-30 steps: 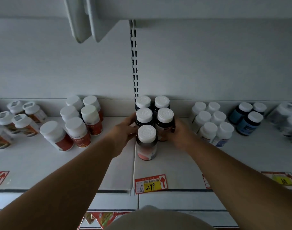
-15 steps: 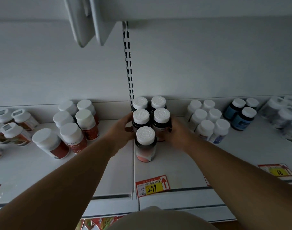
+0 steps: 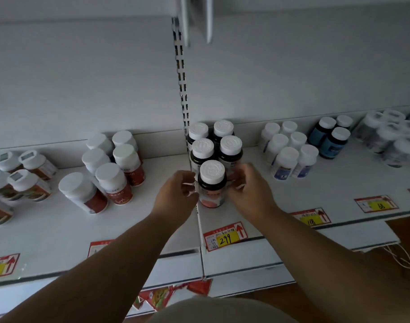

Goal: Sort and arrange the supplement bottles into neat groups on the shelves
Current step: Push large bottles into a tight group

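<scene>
Price tags: 299, 118, 68

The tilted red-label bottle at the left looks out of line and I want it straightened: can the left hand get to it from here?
Probably yes: bare shelf separates the left hand from the tilted bottle.

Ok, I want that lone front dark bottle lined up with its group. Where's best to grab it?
Grip the front dark bottle round its body, just under the white cap, coming from the front with a hand on each side. It stands upright, its back is blocked by the four dark bottles behind, and both flanks are free.
</scene>
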{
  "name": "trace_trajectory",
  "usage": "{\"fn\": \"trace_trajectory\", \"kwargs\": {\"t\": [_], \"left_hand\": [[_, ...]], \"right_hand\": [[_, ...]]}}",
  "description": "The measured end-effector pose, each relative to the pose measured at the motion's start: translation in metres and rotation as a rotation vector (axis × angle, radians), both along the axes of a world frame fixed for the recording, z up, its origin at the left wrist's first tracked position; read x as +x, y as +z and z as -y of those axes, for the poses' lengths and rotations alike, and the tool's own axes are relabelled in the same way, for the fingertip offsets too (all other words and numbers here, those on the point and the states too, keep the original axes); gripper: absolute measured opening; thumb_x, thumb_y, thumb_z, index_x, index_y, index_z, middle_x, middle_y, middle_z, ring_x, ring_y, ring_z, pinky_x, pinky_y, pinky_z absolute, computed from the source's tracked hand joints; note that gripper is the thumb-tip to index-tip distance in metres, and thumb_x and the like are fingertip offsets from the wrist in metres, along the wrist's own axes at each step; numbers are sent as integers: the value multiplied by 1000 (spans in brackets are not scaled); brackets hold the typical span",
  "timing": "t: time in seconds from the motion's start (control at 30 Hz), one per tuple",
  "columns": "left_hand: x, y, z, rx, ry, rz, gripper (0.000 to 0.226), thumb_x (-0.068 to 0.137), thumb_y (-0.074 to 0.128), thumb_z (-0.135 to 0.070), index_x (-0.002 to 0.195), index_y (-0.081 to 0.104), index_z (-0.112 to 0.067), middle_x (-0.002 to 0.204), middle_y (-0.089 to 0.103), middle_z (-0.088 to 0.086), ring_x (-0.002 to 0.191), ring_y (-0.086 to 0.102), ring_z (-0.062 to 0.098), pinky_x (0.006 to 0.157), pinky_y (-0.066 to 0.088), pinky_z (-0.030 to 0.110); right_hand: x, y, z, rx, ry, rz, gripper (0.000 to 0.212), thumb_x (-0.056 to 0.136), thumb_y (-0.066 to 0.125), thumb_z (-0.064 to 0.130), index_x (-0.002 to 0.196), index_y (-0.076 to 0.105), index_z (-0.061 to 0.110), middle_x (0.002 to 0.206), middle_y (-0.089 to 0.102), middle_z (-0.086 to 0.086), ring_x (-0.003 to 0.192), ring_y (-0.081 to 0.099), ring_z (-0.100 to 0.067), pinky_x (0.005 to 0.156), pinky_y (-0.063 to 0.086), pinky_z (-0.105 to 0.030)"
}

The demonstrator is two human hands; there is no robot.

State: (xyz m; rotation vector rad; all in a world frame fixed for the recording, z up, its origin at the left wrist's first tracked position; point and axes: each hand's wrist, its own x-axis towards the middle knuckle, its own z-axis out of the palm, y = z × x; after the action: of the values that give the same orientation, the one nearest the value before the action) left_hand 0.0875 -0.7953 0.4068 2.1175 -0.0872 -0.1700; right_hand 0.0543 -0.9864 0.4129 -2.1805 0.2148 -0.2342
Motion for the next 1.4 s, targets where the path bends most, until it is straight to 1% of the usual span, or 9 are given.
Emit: {"fn": "trace_trajectory", "kwargs": {"t": [0.13, 0.27, 0.5, 0.63, 0.73, 0.9, 1.07, 1.3, 1.4], "left_hand": [[-14, 4, 5, 26, 10, 65, 40, 80, 76, -9, 108, 60, -31, 101, 68, -14, 91, 65, 3, 86, 55, 30], [-19, 5, 4, 22, 91, 38, 37, 78, 82, -20, 103, 59, -34, 95, 70, -17, 87, 66, 1, 77, 51, 20], [-20, 7, 10, 67, 121, 54, 38, 78, 82, -23, 105, 57, -31, 96, 68, -14, 87, 64, 4, 76, 51, 23], [-29, 5, 9, 87, 155, 39, 46, 78, 83, -22, 116, 58, -25, 101, 66, -11, 91, 63, 8, 81, 53, 25], [-42, 7, 9, 77, 192, 50, 44, 79, 82, -20, 116, 59, -23, 100, 66, -9, 93, 64, 11, 85, 54, 27], [-74, 10, 7, 71, 220, 78, 39, 82, 79, -18, 115, 60, -23, 100, 65, -11, 93, 63, 7, 84, 53, 22], [-96, 17, -17, 56, 174, 112, 36, 84, 78, -19, 115, 60, -23, 103, 65, -12, 94, 63, 3, 80, 50, 13], [-96, 14, -102, 14, 125, 116, 31, 87, 74, -21, 115, 60, -25, 102, 64, -17, 90, 60, -8, 70, 42, -1], [-97, 14, -146, -3, 101, 85, 30, 88, 74, -20, 113, 60, -27, 100, 64, -18, 91, 61, -4, 72, 41, 3]], "right_hand": [[-10, -1, -21, 75, 127, 14, 52, 74, 82, 37, 116, 55, 24, 108, 64, 10, 96, 61, -6, 78, 48, -21], [-7, -2, -22, 81, 169, 25, 56, 73, 83, 38, 120, 55, 25, 115, 65, 7, 103, 61, -8, 86, 50, -28], [-4, -1, -14, 26, 220, 27, 50, 80, 79, 35, 120, 54, 21, 112, 66, 4, 101, 63, -13, 86, 52, -34], [-9, -3, -10, 20, 205, 30, 50, 79, 76, 41, 120, 54, 21, 113, 62, 2, 102, 59, -12, 83, 48, -27], [-19, -7, -6, -23, 182, 30, 45, 82, 74, 35, 118, 53, 21, 109, 59, 2, 97, 56, -9, 75, 41, -16], [-41, -9, -13, -44, 200, 91, 34, 82, 74, 22, 110, 55, 17, 100, 58, 2, 90, 55, -10, 74, 45, -22], [-58, -1, -45, -49, 231, 152, 26, 84, 73, 19, 105, 58, 17, 102, 60, 5, 90, 52, -1, 74, 37, -3], [-72, 6, -136, -42, 157, 138, 30, 88, 70, 23, 114, 57, 16, 104, 60, 3, 93, 55, -8, 79, 45, -17], [-77, 7, -183, -26, 106, 107, 28, 87, 70, 23, 112, 58, 16, 102, 60, 5, 91, 56, -8, 76, 44, -14]]}}
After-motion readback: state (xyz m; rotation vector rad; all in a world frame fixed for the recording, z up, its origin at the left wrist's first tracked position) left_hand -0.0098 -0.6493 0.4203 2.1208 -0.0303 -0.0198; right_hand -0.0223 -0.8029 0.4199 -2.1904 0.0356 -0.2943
